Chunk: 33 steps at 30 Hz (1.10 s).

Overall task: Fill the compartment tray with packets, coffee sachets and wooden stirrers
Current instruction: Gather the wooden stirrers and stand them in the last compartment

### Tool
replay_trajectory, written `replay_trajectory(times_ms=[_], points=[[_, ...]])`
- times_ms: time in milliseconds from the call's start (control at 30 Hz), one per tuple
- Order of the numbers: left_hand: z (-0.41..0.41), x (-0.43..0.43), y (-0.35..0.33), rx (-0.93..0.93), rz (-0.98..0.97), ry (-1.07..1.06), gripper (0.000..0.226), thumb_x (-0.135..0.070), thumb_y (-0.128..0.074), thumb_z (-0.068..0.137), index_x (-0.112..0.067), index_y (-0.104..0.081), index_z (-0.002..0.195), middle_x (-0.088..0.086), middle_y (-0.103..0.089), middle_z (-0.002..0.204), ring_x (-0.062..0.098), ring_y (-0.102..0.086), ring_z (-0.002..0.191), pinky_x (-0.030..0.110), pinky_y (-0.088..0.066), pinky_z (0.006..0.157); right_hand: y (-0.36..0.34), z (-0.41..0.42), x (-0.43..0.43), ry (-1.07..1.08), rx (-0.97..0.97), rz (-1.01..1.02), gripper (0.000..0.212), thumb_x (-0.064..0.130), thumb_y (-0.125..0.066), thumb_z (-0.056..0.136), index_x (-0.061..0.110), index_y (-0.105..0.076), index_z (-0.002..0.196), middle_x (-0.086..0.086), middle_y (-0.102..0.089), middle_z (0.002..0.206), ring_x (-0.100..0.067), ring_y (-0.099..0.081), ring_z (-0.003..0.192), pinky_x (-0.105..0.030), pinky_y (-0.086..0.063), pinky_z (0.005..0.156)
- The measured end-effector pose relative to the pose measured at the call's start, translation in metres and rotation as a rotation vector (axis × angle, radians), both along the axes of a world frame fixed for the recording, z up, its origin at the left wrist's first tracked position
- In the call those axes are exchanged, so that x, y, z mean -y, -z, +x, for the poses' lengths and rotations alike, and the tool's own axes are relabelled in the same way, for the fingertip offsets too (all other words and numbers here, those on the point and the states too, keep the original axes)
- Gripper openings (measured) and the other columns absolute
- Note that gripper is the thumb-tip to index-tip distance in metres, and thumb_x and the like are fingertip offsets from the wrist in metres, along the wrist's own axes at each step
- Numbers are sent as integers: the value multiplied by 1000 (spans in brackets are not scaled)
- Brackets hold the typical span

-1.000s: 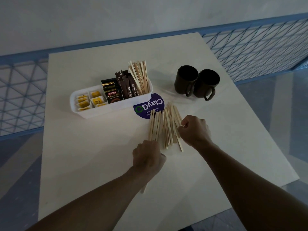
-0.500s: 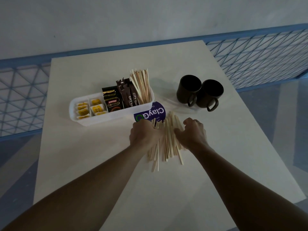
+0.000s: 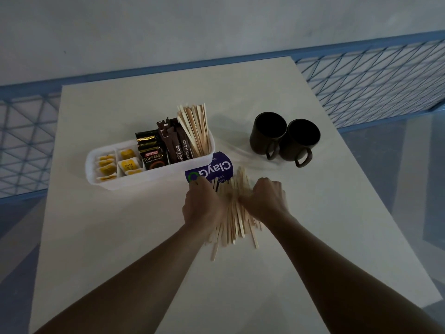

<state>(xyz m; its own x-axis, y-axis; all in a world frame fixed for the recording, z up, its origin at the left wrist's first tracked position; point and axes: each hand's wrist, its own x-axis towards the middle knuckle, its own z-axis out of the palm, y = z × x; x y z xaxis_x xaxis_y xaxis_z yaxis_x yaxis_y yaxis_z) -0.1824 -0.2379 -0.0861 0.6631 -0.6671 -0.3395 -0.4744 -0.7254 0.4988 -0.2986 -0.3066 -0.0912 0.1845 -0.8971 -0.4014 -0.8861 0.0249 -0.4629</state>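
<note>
Together left hand (image 3: 204, 208), right hand (image 3: 266, 203) clasp stirrers (image 3: 234, 224).

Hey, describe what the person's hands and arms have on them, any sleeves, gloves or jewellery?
The left forearm and right forearm are bare, no sleeves in view. The left hand and right hand wear no gloves; no watch, bracelet or ring shows in the dim light.
</note>
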Motion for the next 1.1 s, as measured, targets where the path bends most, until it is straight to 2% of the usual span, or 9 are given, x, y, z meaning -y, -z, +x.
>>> replay_trajectory(times_ms=[100,233,400,500,600,800,967,1100], points=[[-8,-4,2,-28,75,66,86,-50,-80,71,-10,-37,135,9,-47,129,29,-52,117,39,-50,89,-5,2,2,-29,-28,0,30,30,-71,81,13,-51,66,-4,-55,64,-15,-48,48,-24,-31,42],[-12,-6,0,-11,95,117,96,-47,-85,67,-7,-33,138,12,-42,133,29,-47,122,37,-49,91,-11,5,1,-58,-39,-8,27,17,-66,82,13,-47,63,-3,-52,62,-15,-46,47,-24,-31,42],[-9,-3,3,-43,56,132,71,-27,-82,74,-6,-46,131,14,-49,129,32,-52,116,37,-49,93,-19,6,1,-69,-48,5,29,18,-65,84,12,-46,63,-2,-51,62,-14,-47,50,-24,-30,43],[-6,-6,4,-46,33,139,68,-28,-81,75,-6,-48,131,13,-52,126,31,-54,115,38,-51,94,-20,6,1,-72,-71,-12,27,15,-66,81,12,-46,63,-3,-51,63,-15,-47,50,-23,-30,43],[-4,-12,5,-25,1,130,72,-34,-83,72,-7,-49,129,10,-53,123,29,-55,112,38,-52,92,-20,6,-2,-93,-104,-40,32,22,-71,82,14,-45,64,-2,-52,64,-14,-48,52,-23,-30,43],[-1,-10,6,18,34,114,44,-13,-74,78,-5,-58,118,11,-64,111,30,-62,102,36,-53,80,-21,11,1,-91,-136,-34,28,3,-62,79,14,-42,64,-3,-49,67,-16,-46,54,-23,-29,44],[4,-10,4,-12,35,137,35,-15,-70,84,-3,-60,115,12,-66,109,31,-63,103,34,-50,81,-15,13,5,-69,-108,1,23,8,-67,76,12,-47,66,-4,-52,68,-18,-49,56,-26,-33,45],[7,-12,4,-57,51,137,35,-19,-71,84,-2,-61,114,12,-67,108,31,-64,101,39,-54,84,-12,13,7,-74,-81,25,25,9,-67,75,12,-45,64,-3,-49,63,-16,-43,50,-25,-30,43]])
